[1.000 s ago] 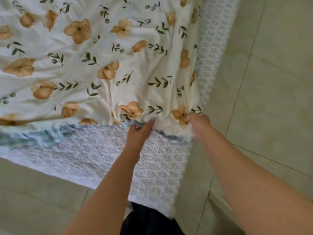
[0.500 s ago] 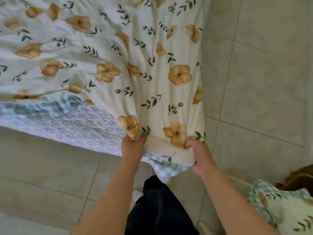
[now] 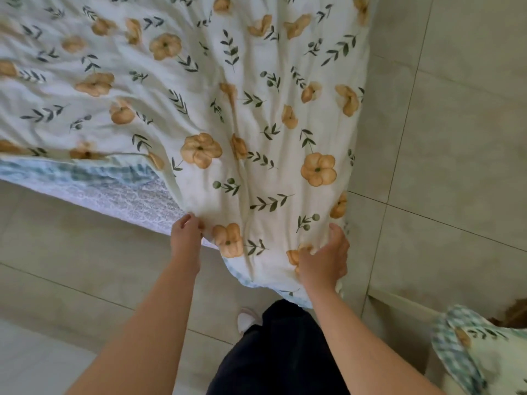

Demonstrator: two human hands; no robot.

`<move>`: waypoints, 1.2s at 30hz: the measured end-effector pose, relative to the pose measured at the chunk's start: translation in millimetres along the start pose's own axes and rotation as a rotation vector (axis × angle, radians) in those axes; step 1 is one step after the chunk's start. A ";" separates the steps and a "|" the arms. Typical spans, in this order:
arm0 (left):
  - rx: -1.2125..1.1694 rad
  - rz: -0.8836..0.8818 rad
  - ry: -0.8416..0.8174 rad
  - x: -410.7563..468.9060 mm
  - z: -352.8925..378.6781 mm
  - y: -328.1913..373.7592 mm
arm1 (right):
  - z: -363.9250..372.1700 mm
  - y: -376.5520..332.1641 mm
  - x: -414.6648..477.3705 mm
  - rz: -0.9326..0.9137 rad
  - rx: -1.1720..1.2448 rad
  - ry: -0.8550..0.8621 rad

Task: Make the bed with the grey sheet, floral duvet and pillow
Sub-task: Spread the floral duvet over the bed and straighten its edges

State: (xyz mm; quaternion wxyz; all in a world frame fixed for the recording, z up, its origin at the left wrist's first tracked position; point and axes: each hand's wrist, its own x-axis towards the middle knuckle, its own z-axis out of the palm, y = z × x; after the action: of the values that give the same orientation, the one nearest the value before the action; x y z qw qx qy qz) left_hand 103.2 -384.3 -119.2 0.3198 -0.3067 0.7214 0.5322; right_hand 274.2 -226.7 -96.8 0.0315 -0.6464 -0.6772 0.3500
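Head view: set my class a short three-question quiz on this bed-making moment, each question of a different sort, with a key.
1. True or false: the left hand and the right hand both touch the floral duvet.
2. Where is the pillow? A: on top of the duvet. B: at the lower right, off the bed. C: under the left hand.
3. Fill in: the grey sheet shows uncovered beside the ___ hand.
Key: 1 true; 2 B; 3 left.
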 end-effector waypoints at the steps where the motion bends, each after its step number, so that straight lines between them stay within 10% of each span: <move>1: -0.078 -0.019 0.020 8.2 -0.7 12.8 | 2.4 -9.8 3.3 -0.094 0.004 -0.025; 9: -0.438 -0.103 -0.113 54.9 -14.5 82.8 | 66.8 -64.8 -23.5 -0.905 -0.339 -0.425; 17: -0.578 -0.080 -0.254 92.5 -56.8 147.2 | 135.7 -119.4 -38.4 -0.876 -0.748 -0.267; 24: -0.496 0.127 0.110 97.4 -137.6 96.5 | 151.2 -172.1 -48.9 -0.748 -0.546 -0.406; 31: 0.114 0.066 0.357 95.4 -158.9 49.9 | 149.0 -134.0 -67.4 -0.787 -0.777 -0.887; 36: 0.635 0.374 0.507 39.2 -112.5 31.3 | 125.1 -129.6 -48.7 -0.682 -0.269 -0.712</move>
State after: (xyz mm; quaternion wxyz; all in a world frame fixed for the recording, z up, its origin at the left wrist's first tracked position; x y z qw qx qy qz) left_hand 39.7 -489.1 -106.4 0.1092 -0.1782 0.9477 0.2411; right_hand 109.5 -314.2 -104.4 -0.1724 -0.2276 -0.8575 0.4280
